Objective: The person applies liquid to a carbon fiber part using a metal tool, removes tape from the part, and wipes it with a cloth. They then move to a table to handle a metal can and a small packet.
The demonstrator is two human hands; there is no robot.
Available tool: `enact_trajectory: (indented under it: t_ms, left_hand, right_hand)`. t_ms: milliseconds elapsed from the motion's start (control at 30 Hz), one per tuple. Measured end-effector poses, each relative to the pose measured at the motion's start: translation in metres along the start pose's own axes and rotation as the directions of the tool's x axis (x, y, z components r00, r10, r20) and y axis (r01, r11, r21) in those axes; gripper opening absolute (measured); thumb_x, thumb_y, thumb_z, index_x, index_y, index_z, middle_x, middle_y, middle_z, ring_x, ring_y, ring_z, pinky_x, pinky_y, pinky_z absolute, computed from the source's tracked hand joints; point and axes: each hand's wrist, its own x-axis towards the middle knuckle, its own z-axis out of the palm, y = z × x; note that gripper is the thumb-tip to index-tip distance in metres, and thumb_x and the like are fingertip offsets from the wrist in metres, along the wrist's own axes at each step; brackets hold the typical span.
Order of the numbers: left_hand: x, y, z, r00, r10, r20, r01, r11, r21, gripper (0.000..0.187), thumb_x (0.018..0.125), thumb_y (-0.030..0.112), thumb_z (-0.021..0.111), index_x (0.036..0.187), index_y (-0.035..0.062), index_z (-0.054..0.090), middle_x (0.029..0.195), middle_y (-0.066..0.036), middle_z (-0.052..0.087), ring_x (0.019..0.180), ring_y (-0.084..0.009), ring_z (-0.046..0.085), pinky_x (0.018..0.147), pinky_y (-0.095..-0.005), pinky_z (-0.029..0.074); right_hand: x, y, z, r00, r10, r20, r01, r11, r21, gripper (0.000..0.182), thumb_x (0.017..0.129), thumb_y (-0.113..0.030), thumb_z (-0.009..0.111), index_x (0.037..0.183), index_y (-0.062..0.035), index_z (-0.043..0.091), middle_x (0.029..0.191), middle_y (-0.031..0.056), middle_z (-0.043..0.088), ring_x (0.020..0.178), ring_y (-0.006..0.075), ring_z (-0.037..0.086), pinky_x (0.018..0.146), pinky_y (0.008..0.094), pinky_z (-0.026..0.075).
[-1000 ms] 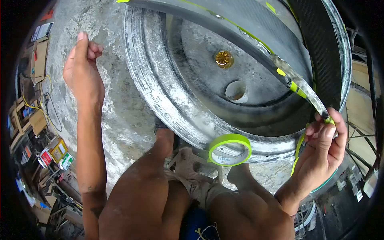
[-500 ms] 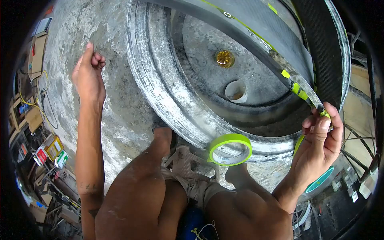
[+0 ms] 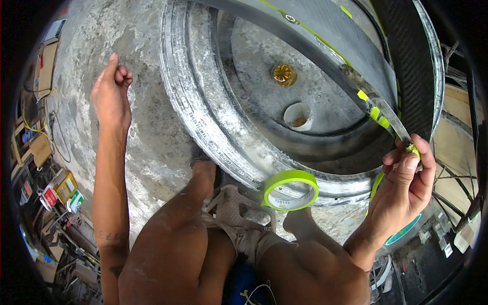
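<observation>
Pinching the end of a narrow grey strip point(image 3: 394, 117), my right hand point(image 3: 410, 161) sits at the right of the frame, thumb pressed against the fingers with a bit of crumpled green tape point(image 3: 413, 150) showing in their grip. From there the strip slants up and to the left, along the edge of a long grey panel point(image 3: 330, 28) that crosses the upper part of the frame; whether it touches that edge all the way, I cannot tell. Short yellow-green tape pieces point(image 3: 375, 113) are stuck near that edge, just left of the strip. Behind, at the upper right, curves a dark woven-patterned panel point(image 3: 419, 66). My left hand point(image 3: 112, 94) is well apart from all this, at the upper left over the mottled concrete floor point(image 3: 147, 101), thumb pointing up and fingers curled in; I cannot tell whether the fingertips press on anything. Between my hands a dusty tire point(image 3: 213, 145) lies on its side, filling the upper middle, and inside its ring are an amber glass point(image 3: 284, 75) and, below it, a whitish cup point(image 3: 298, 117). A roll of green tape point(image 3: 291, 176) shows at lower centre, overlapping the tire's near edge in my view, between my knees and the tire.
</observation>
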Motion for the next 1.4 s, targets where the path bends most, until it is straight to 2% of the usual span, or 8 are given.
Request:
enact_trajectory:
  t_ms: [133, 567, 733, 933, 1233, 1400]
  left_hand:
    - [0.0, -0.002, -0.001, 1.0, 0.0, 0.01, 0.0, 1.0, -0.008, 0.033, 0.095, 0.025, 0.068, 0.069, 0.0128, 0.053, 0.073, -0.001, 0.057, 0.072, -0.0131, 0.056, 0.073, -0.0278, 0.045]
    - [0.001, -0.003, -0.003, 1.0, -0.007, 0.022, 0.007, 1.0, -0.015, 0.031, 0.096, 0.024, 0.068, 0.071, 0.0121, 0.054, 0.073, -0.001, 0.057, 0.072, -0.0128, 0.056, 0.073, -0.0278, 0.045]
    - [0.0, -0.003, -0.004, 1.0, -0.016, 0.021, 0.016, 1.0, -0.016, 0.029, 0.096, 0.024, 0.068, 0.072, 0.0115, 0.055, 0.073, -0.001, 0.057, 0.071, -0.0127, 0.056, 0.072, -0.0277, 0.046]
    - [-0.001, -0.002, 0.0, 0.999, -0.041, -0.012, 0.041, 0.999, -0.023, 0.029, 0.095, 0.024, 0.068, 0.073, 0.0116, 0.055, 0.073, -0.001, 0.057, 0.071, -0.0123, 0.056, 0.072, -0.0275, 0.046]
    - [0.006, -0.01, -0.009, 0.999, -0.05, 0.01, 0.05, 0.998, -0.041, 0.027, 0.095, 0.024, 0.068, 0.074, 0.0112, 0.056, 0.073, -0.001, 0.057, 0.07, -0.0123, 0.055, 0.071, -0.0275, 0.046]
    - [0.007, -0.011, -0.008, 0.998, -0.061, -0.006, 0.06, 0.997, -0.041, 0.026, 0.095, 0.023, 0.068, 0.074, 0.0113, 0.057, 0.072, 0.0, 0.058, 0.07, -0.0121, 0.056, 0.07, -0.0273, 0.047]
  right_hand:
    - [-0.003, -0.002, -0.001, 0.999, 0.005, -0.044, -0.006, 1.0, -0.012, 0.03, 0.099, -0.017, 0.063, 0.123, 0.0008, 0.059, 0.098, 0.0131, 0.069, 0.074, 0.0112, 0.06, 0.066, 0.0214, 0.045]
    - [-0.001, -0.001, 0.001, 0.999, -0.047, 0.004, 0.047, 0.998, -0.041, 0.03, 0.099, -0.016, 0.063, 0.123, 0.0014, 0.059, 0.1, 0.0138, 0.069, 0.074, 0.0117, 0.06, 0.065, 0.0216, 0.044]
    - [-0.005, -0.008, 0.0, 0.998, -0.022, -0.056, 0.019, 0.999, -0.045, 0.03, 0.098, -0.016, 0.064, 0.122, 0.0014, 0.059, 0.099, 0.014, 0.069, 0.074, 0.0115, 0.06, 0.065, 0.0217, 0.045]
    - [-0.005, -0.006, -0.004, 0.999, -0.037, -0.002, 0.036, 0.994, -0.099, 0.03, 0.098, -0.016, 0.064, 0.123, 0.0009, 0.059, 0.098, 0.0139, 0.069, 0.074, 0.0114, 0.06, 0.066, 0.0219, 0.046]
    - [-0.006, -0.006, -0.004, 0.999, -0.032, -0.04, 0.031, 0.999, -0.044, 0.031, 0.098, -0.018, 0.064, 0.123, 0.0006, 0.059, 0.099, 0.0138, 0.069, 0.074, 0.0116, 0.06, 0.068, 0.0222, 0.047]
    - [0.0, -0.007, 0.007, 0.999, -0.041, -0.004, 0.041, 0.999, -0.006, 0.03, 0.099, -0.017, 0.064, 0.123, 0.0009, 0.059, 0.097, 0.0131, 0.068, 0.074, 0.012, 0.061, 0.067, 0.022, 0.046]
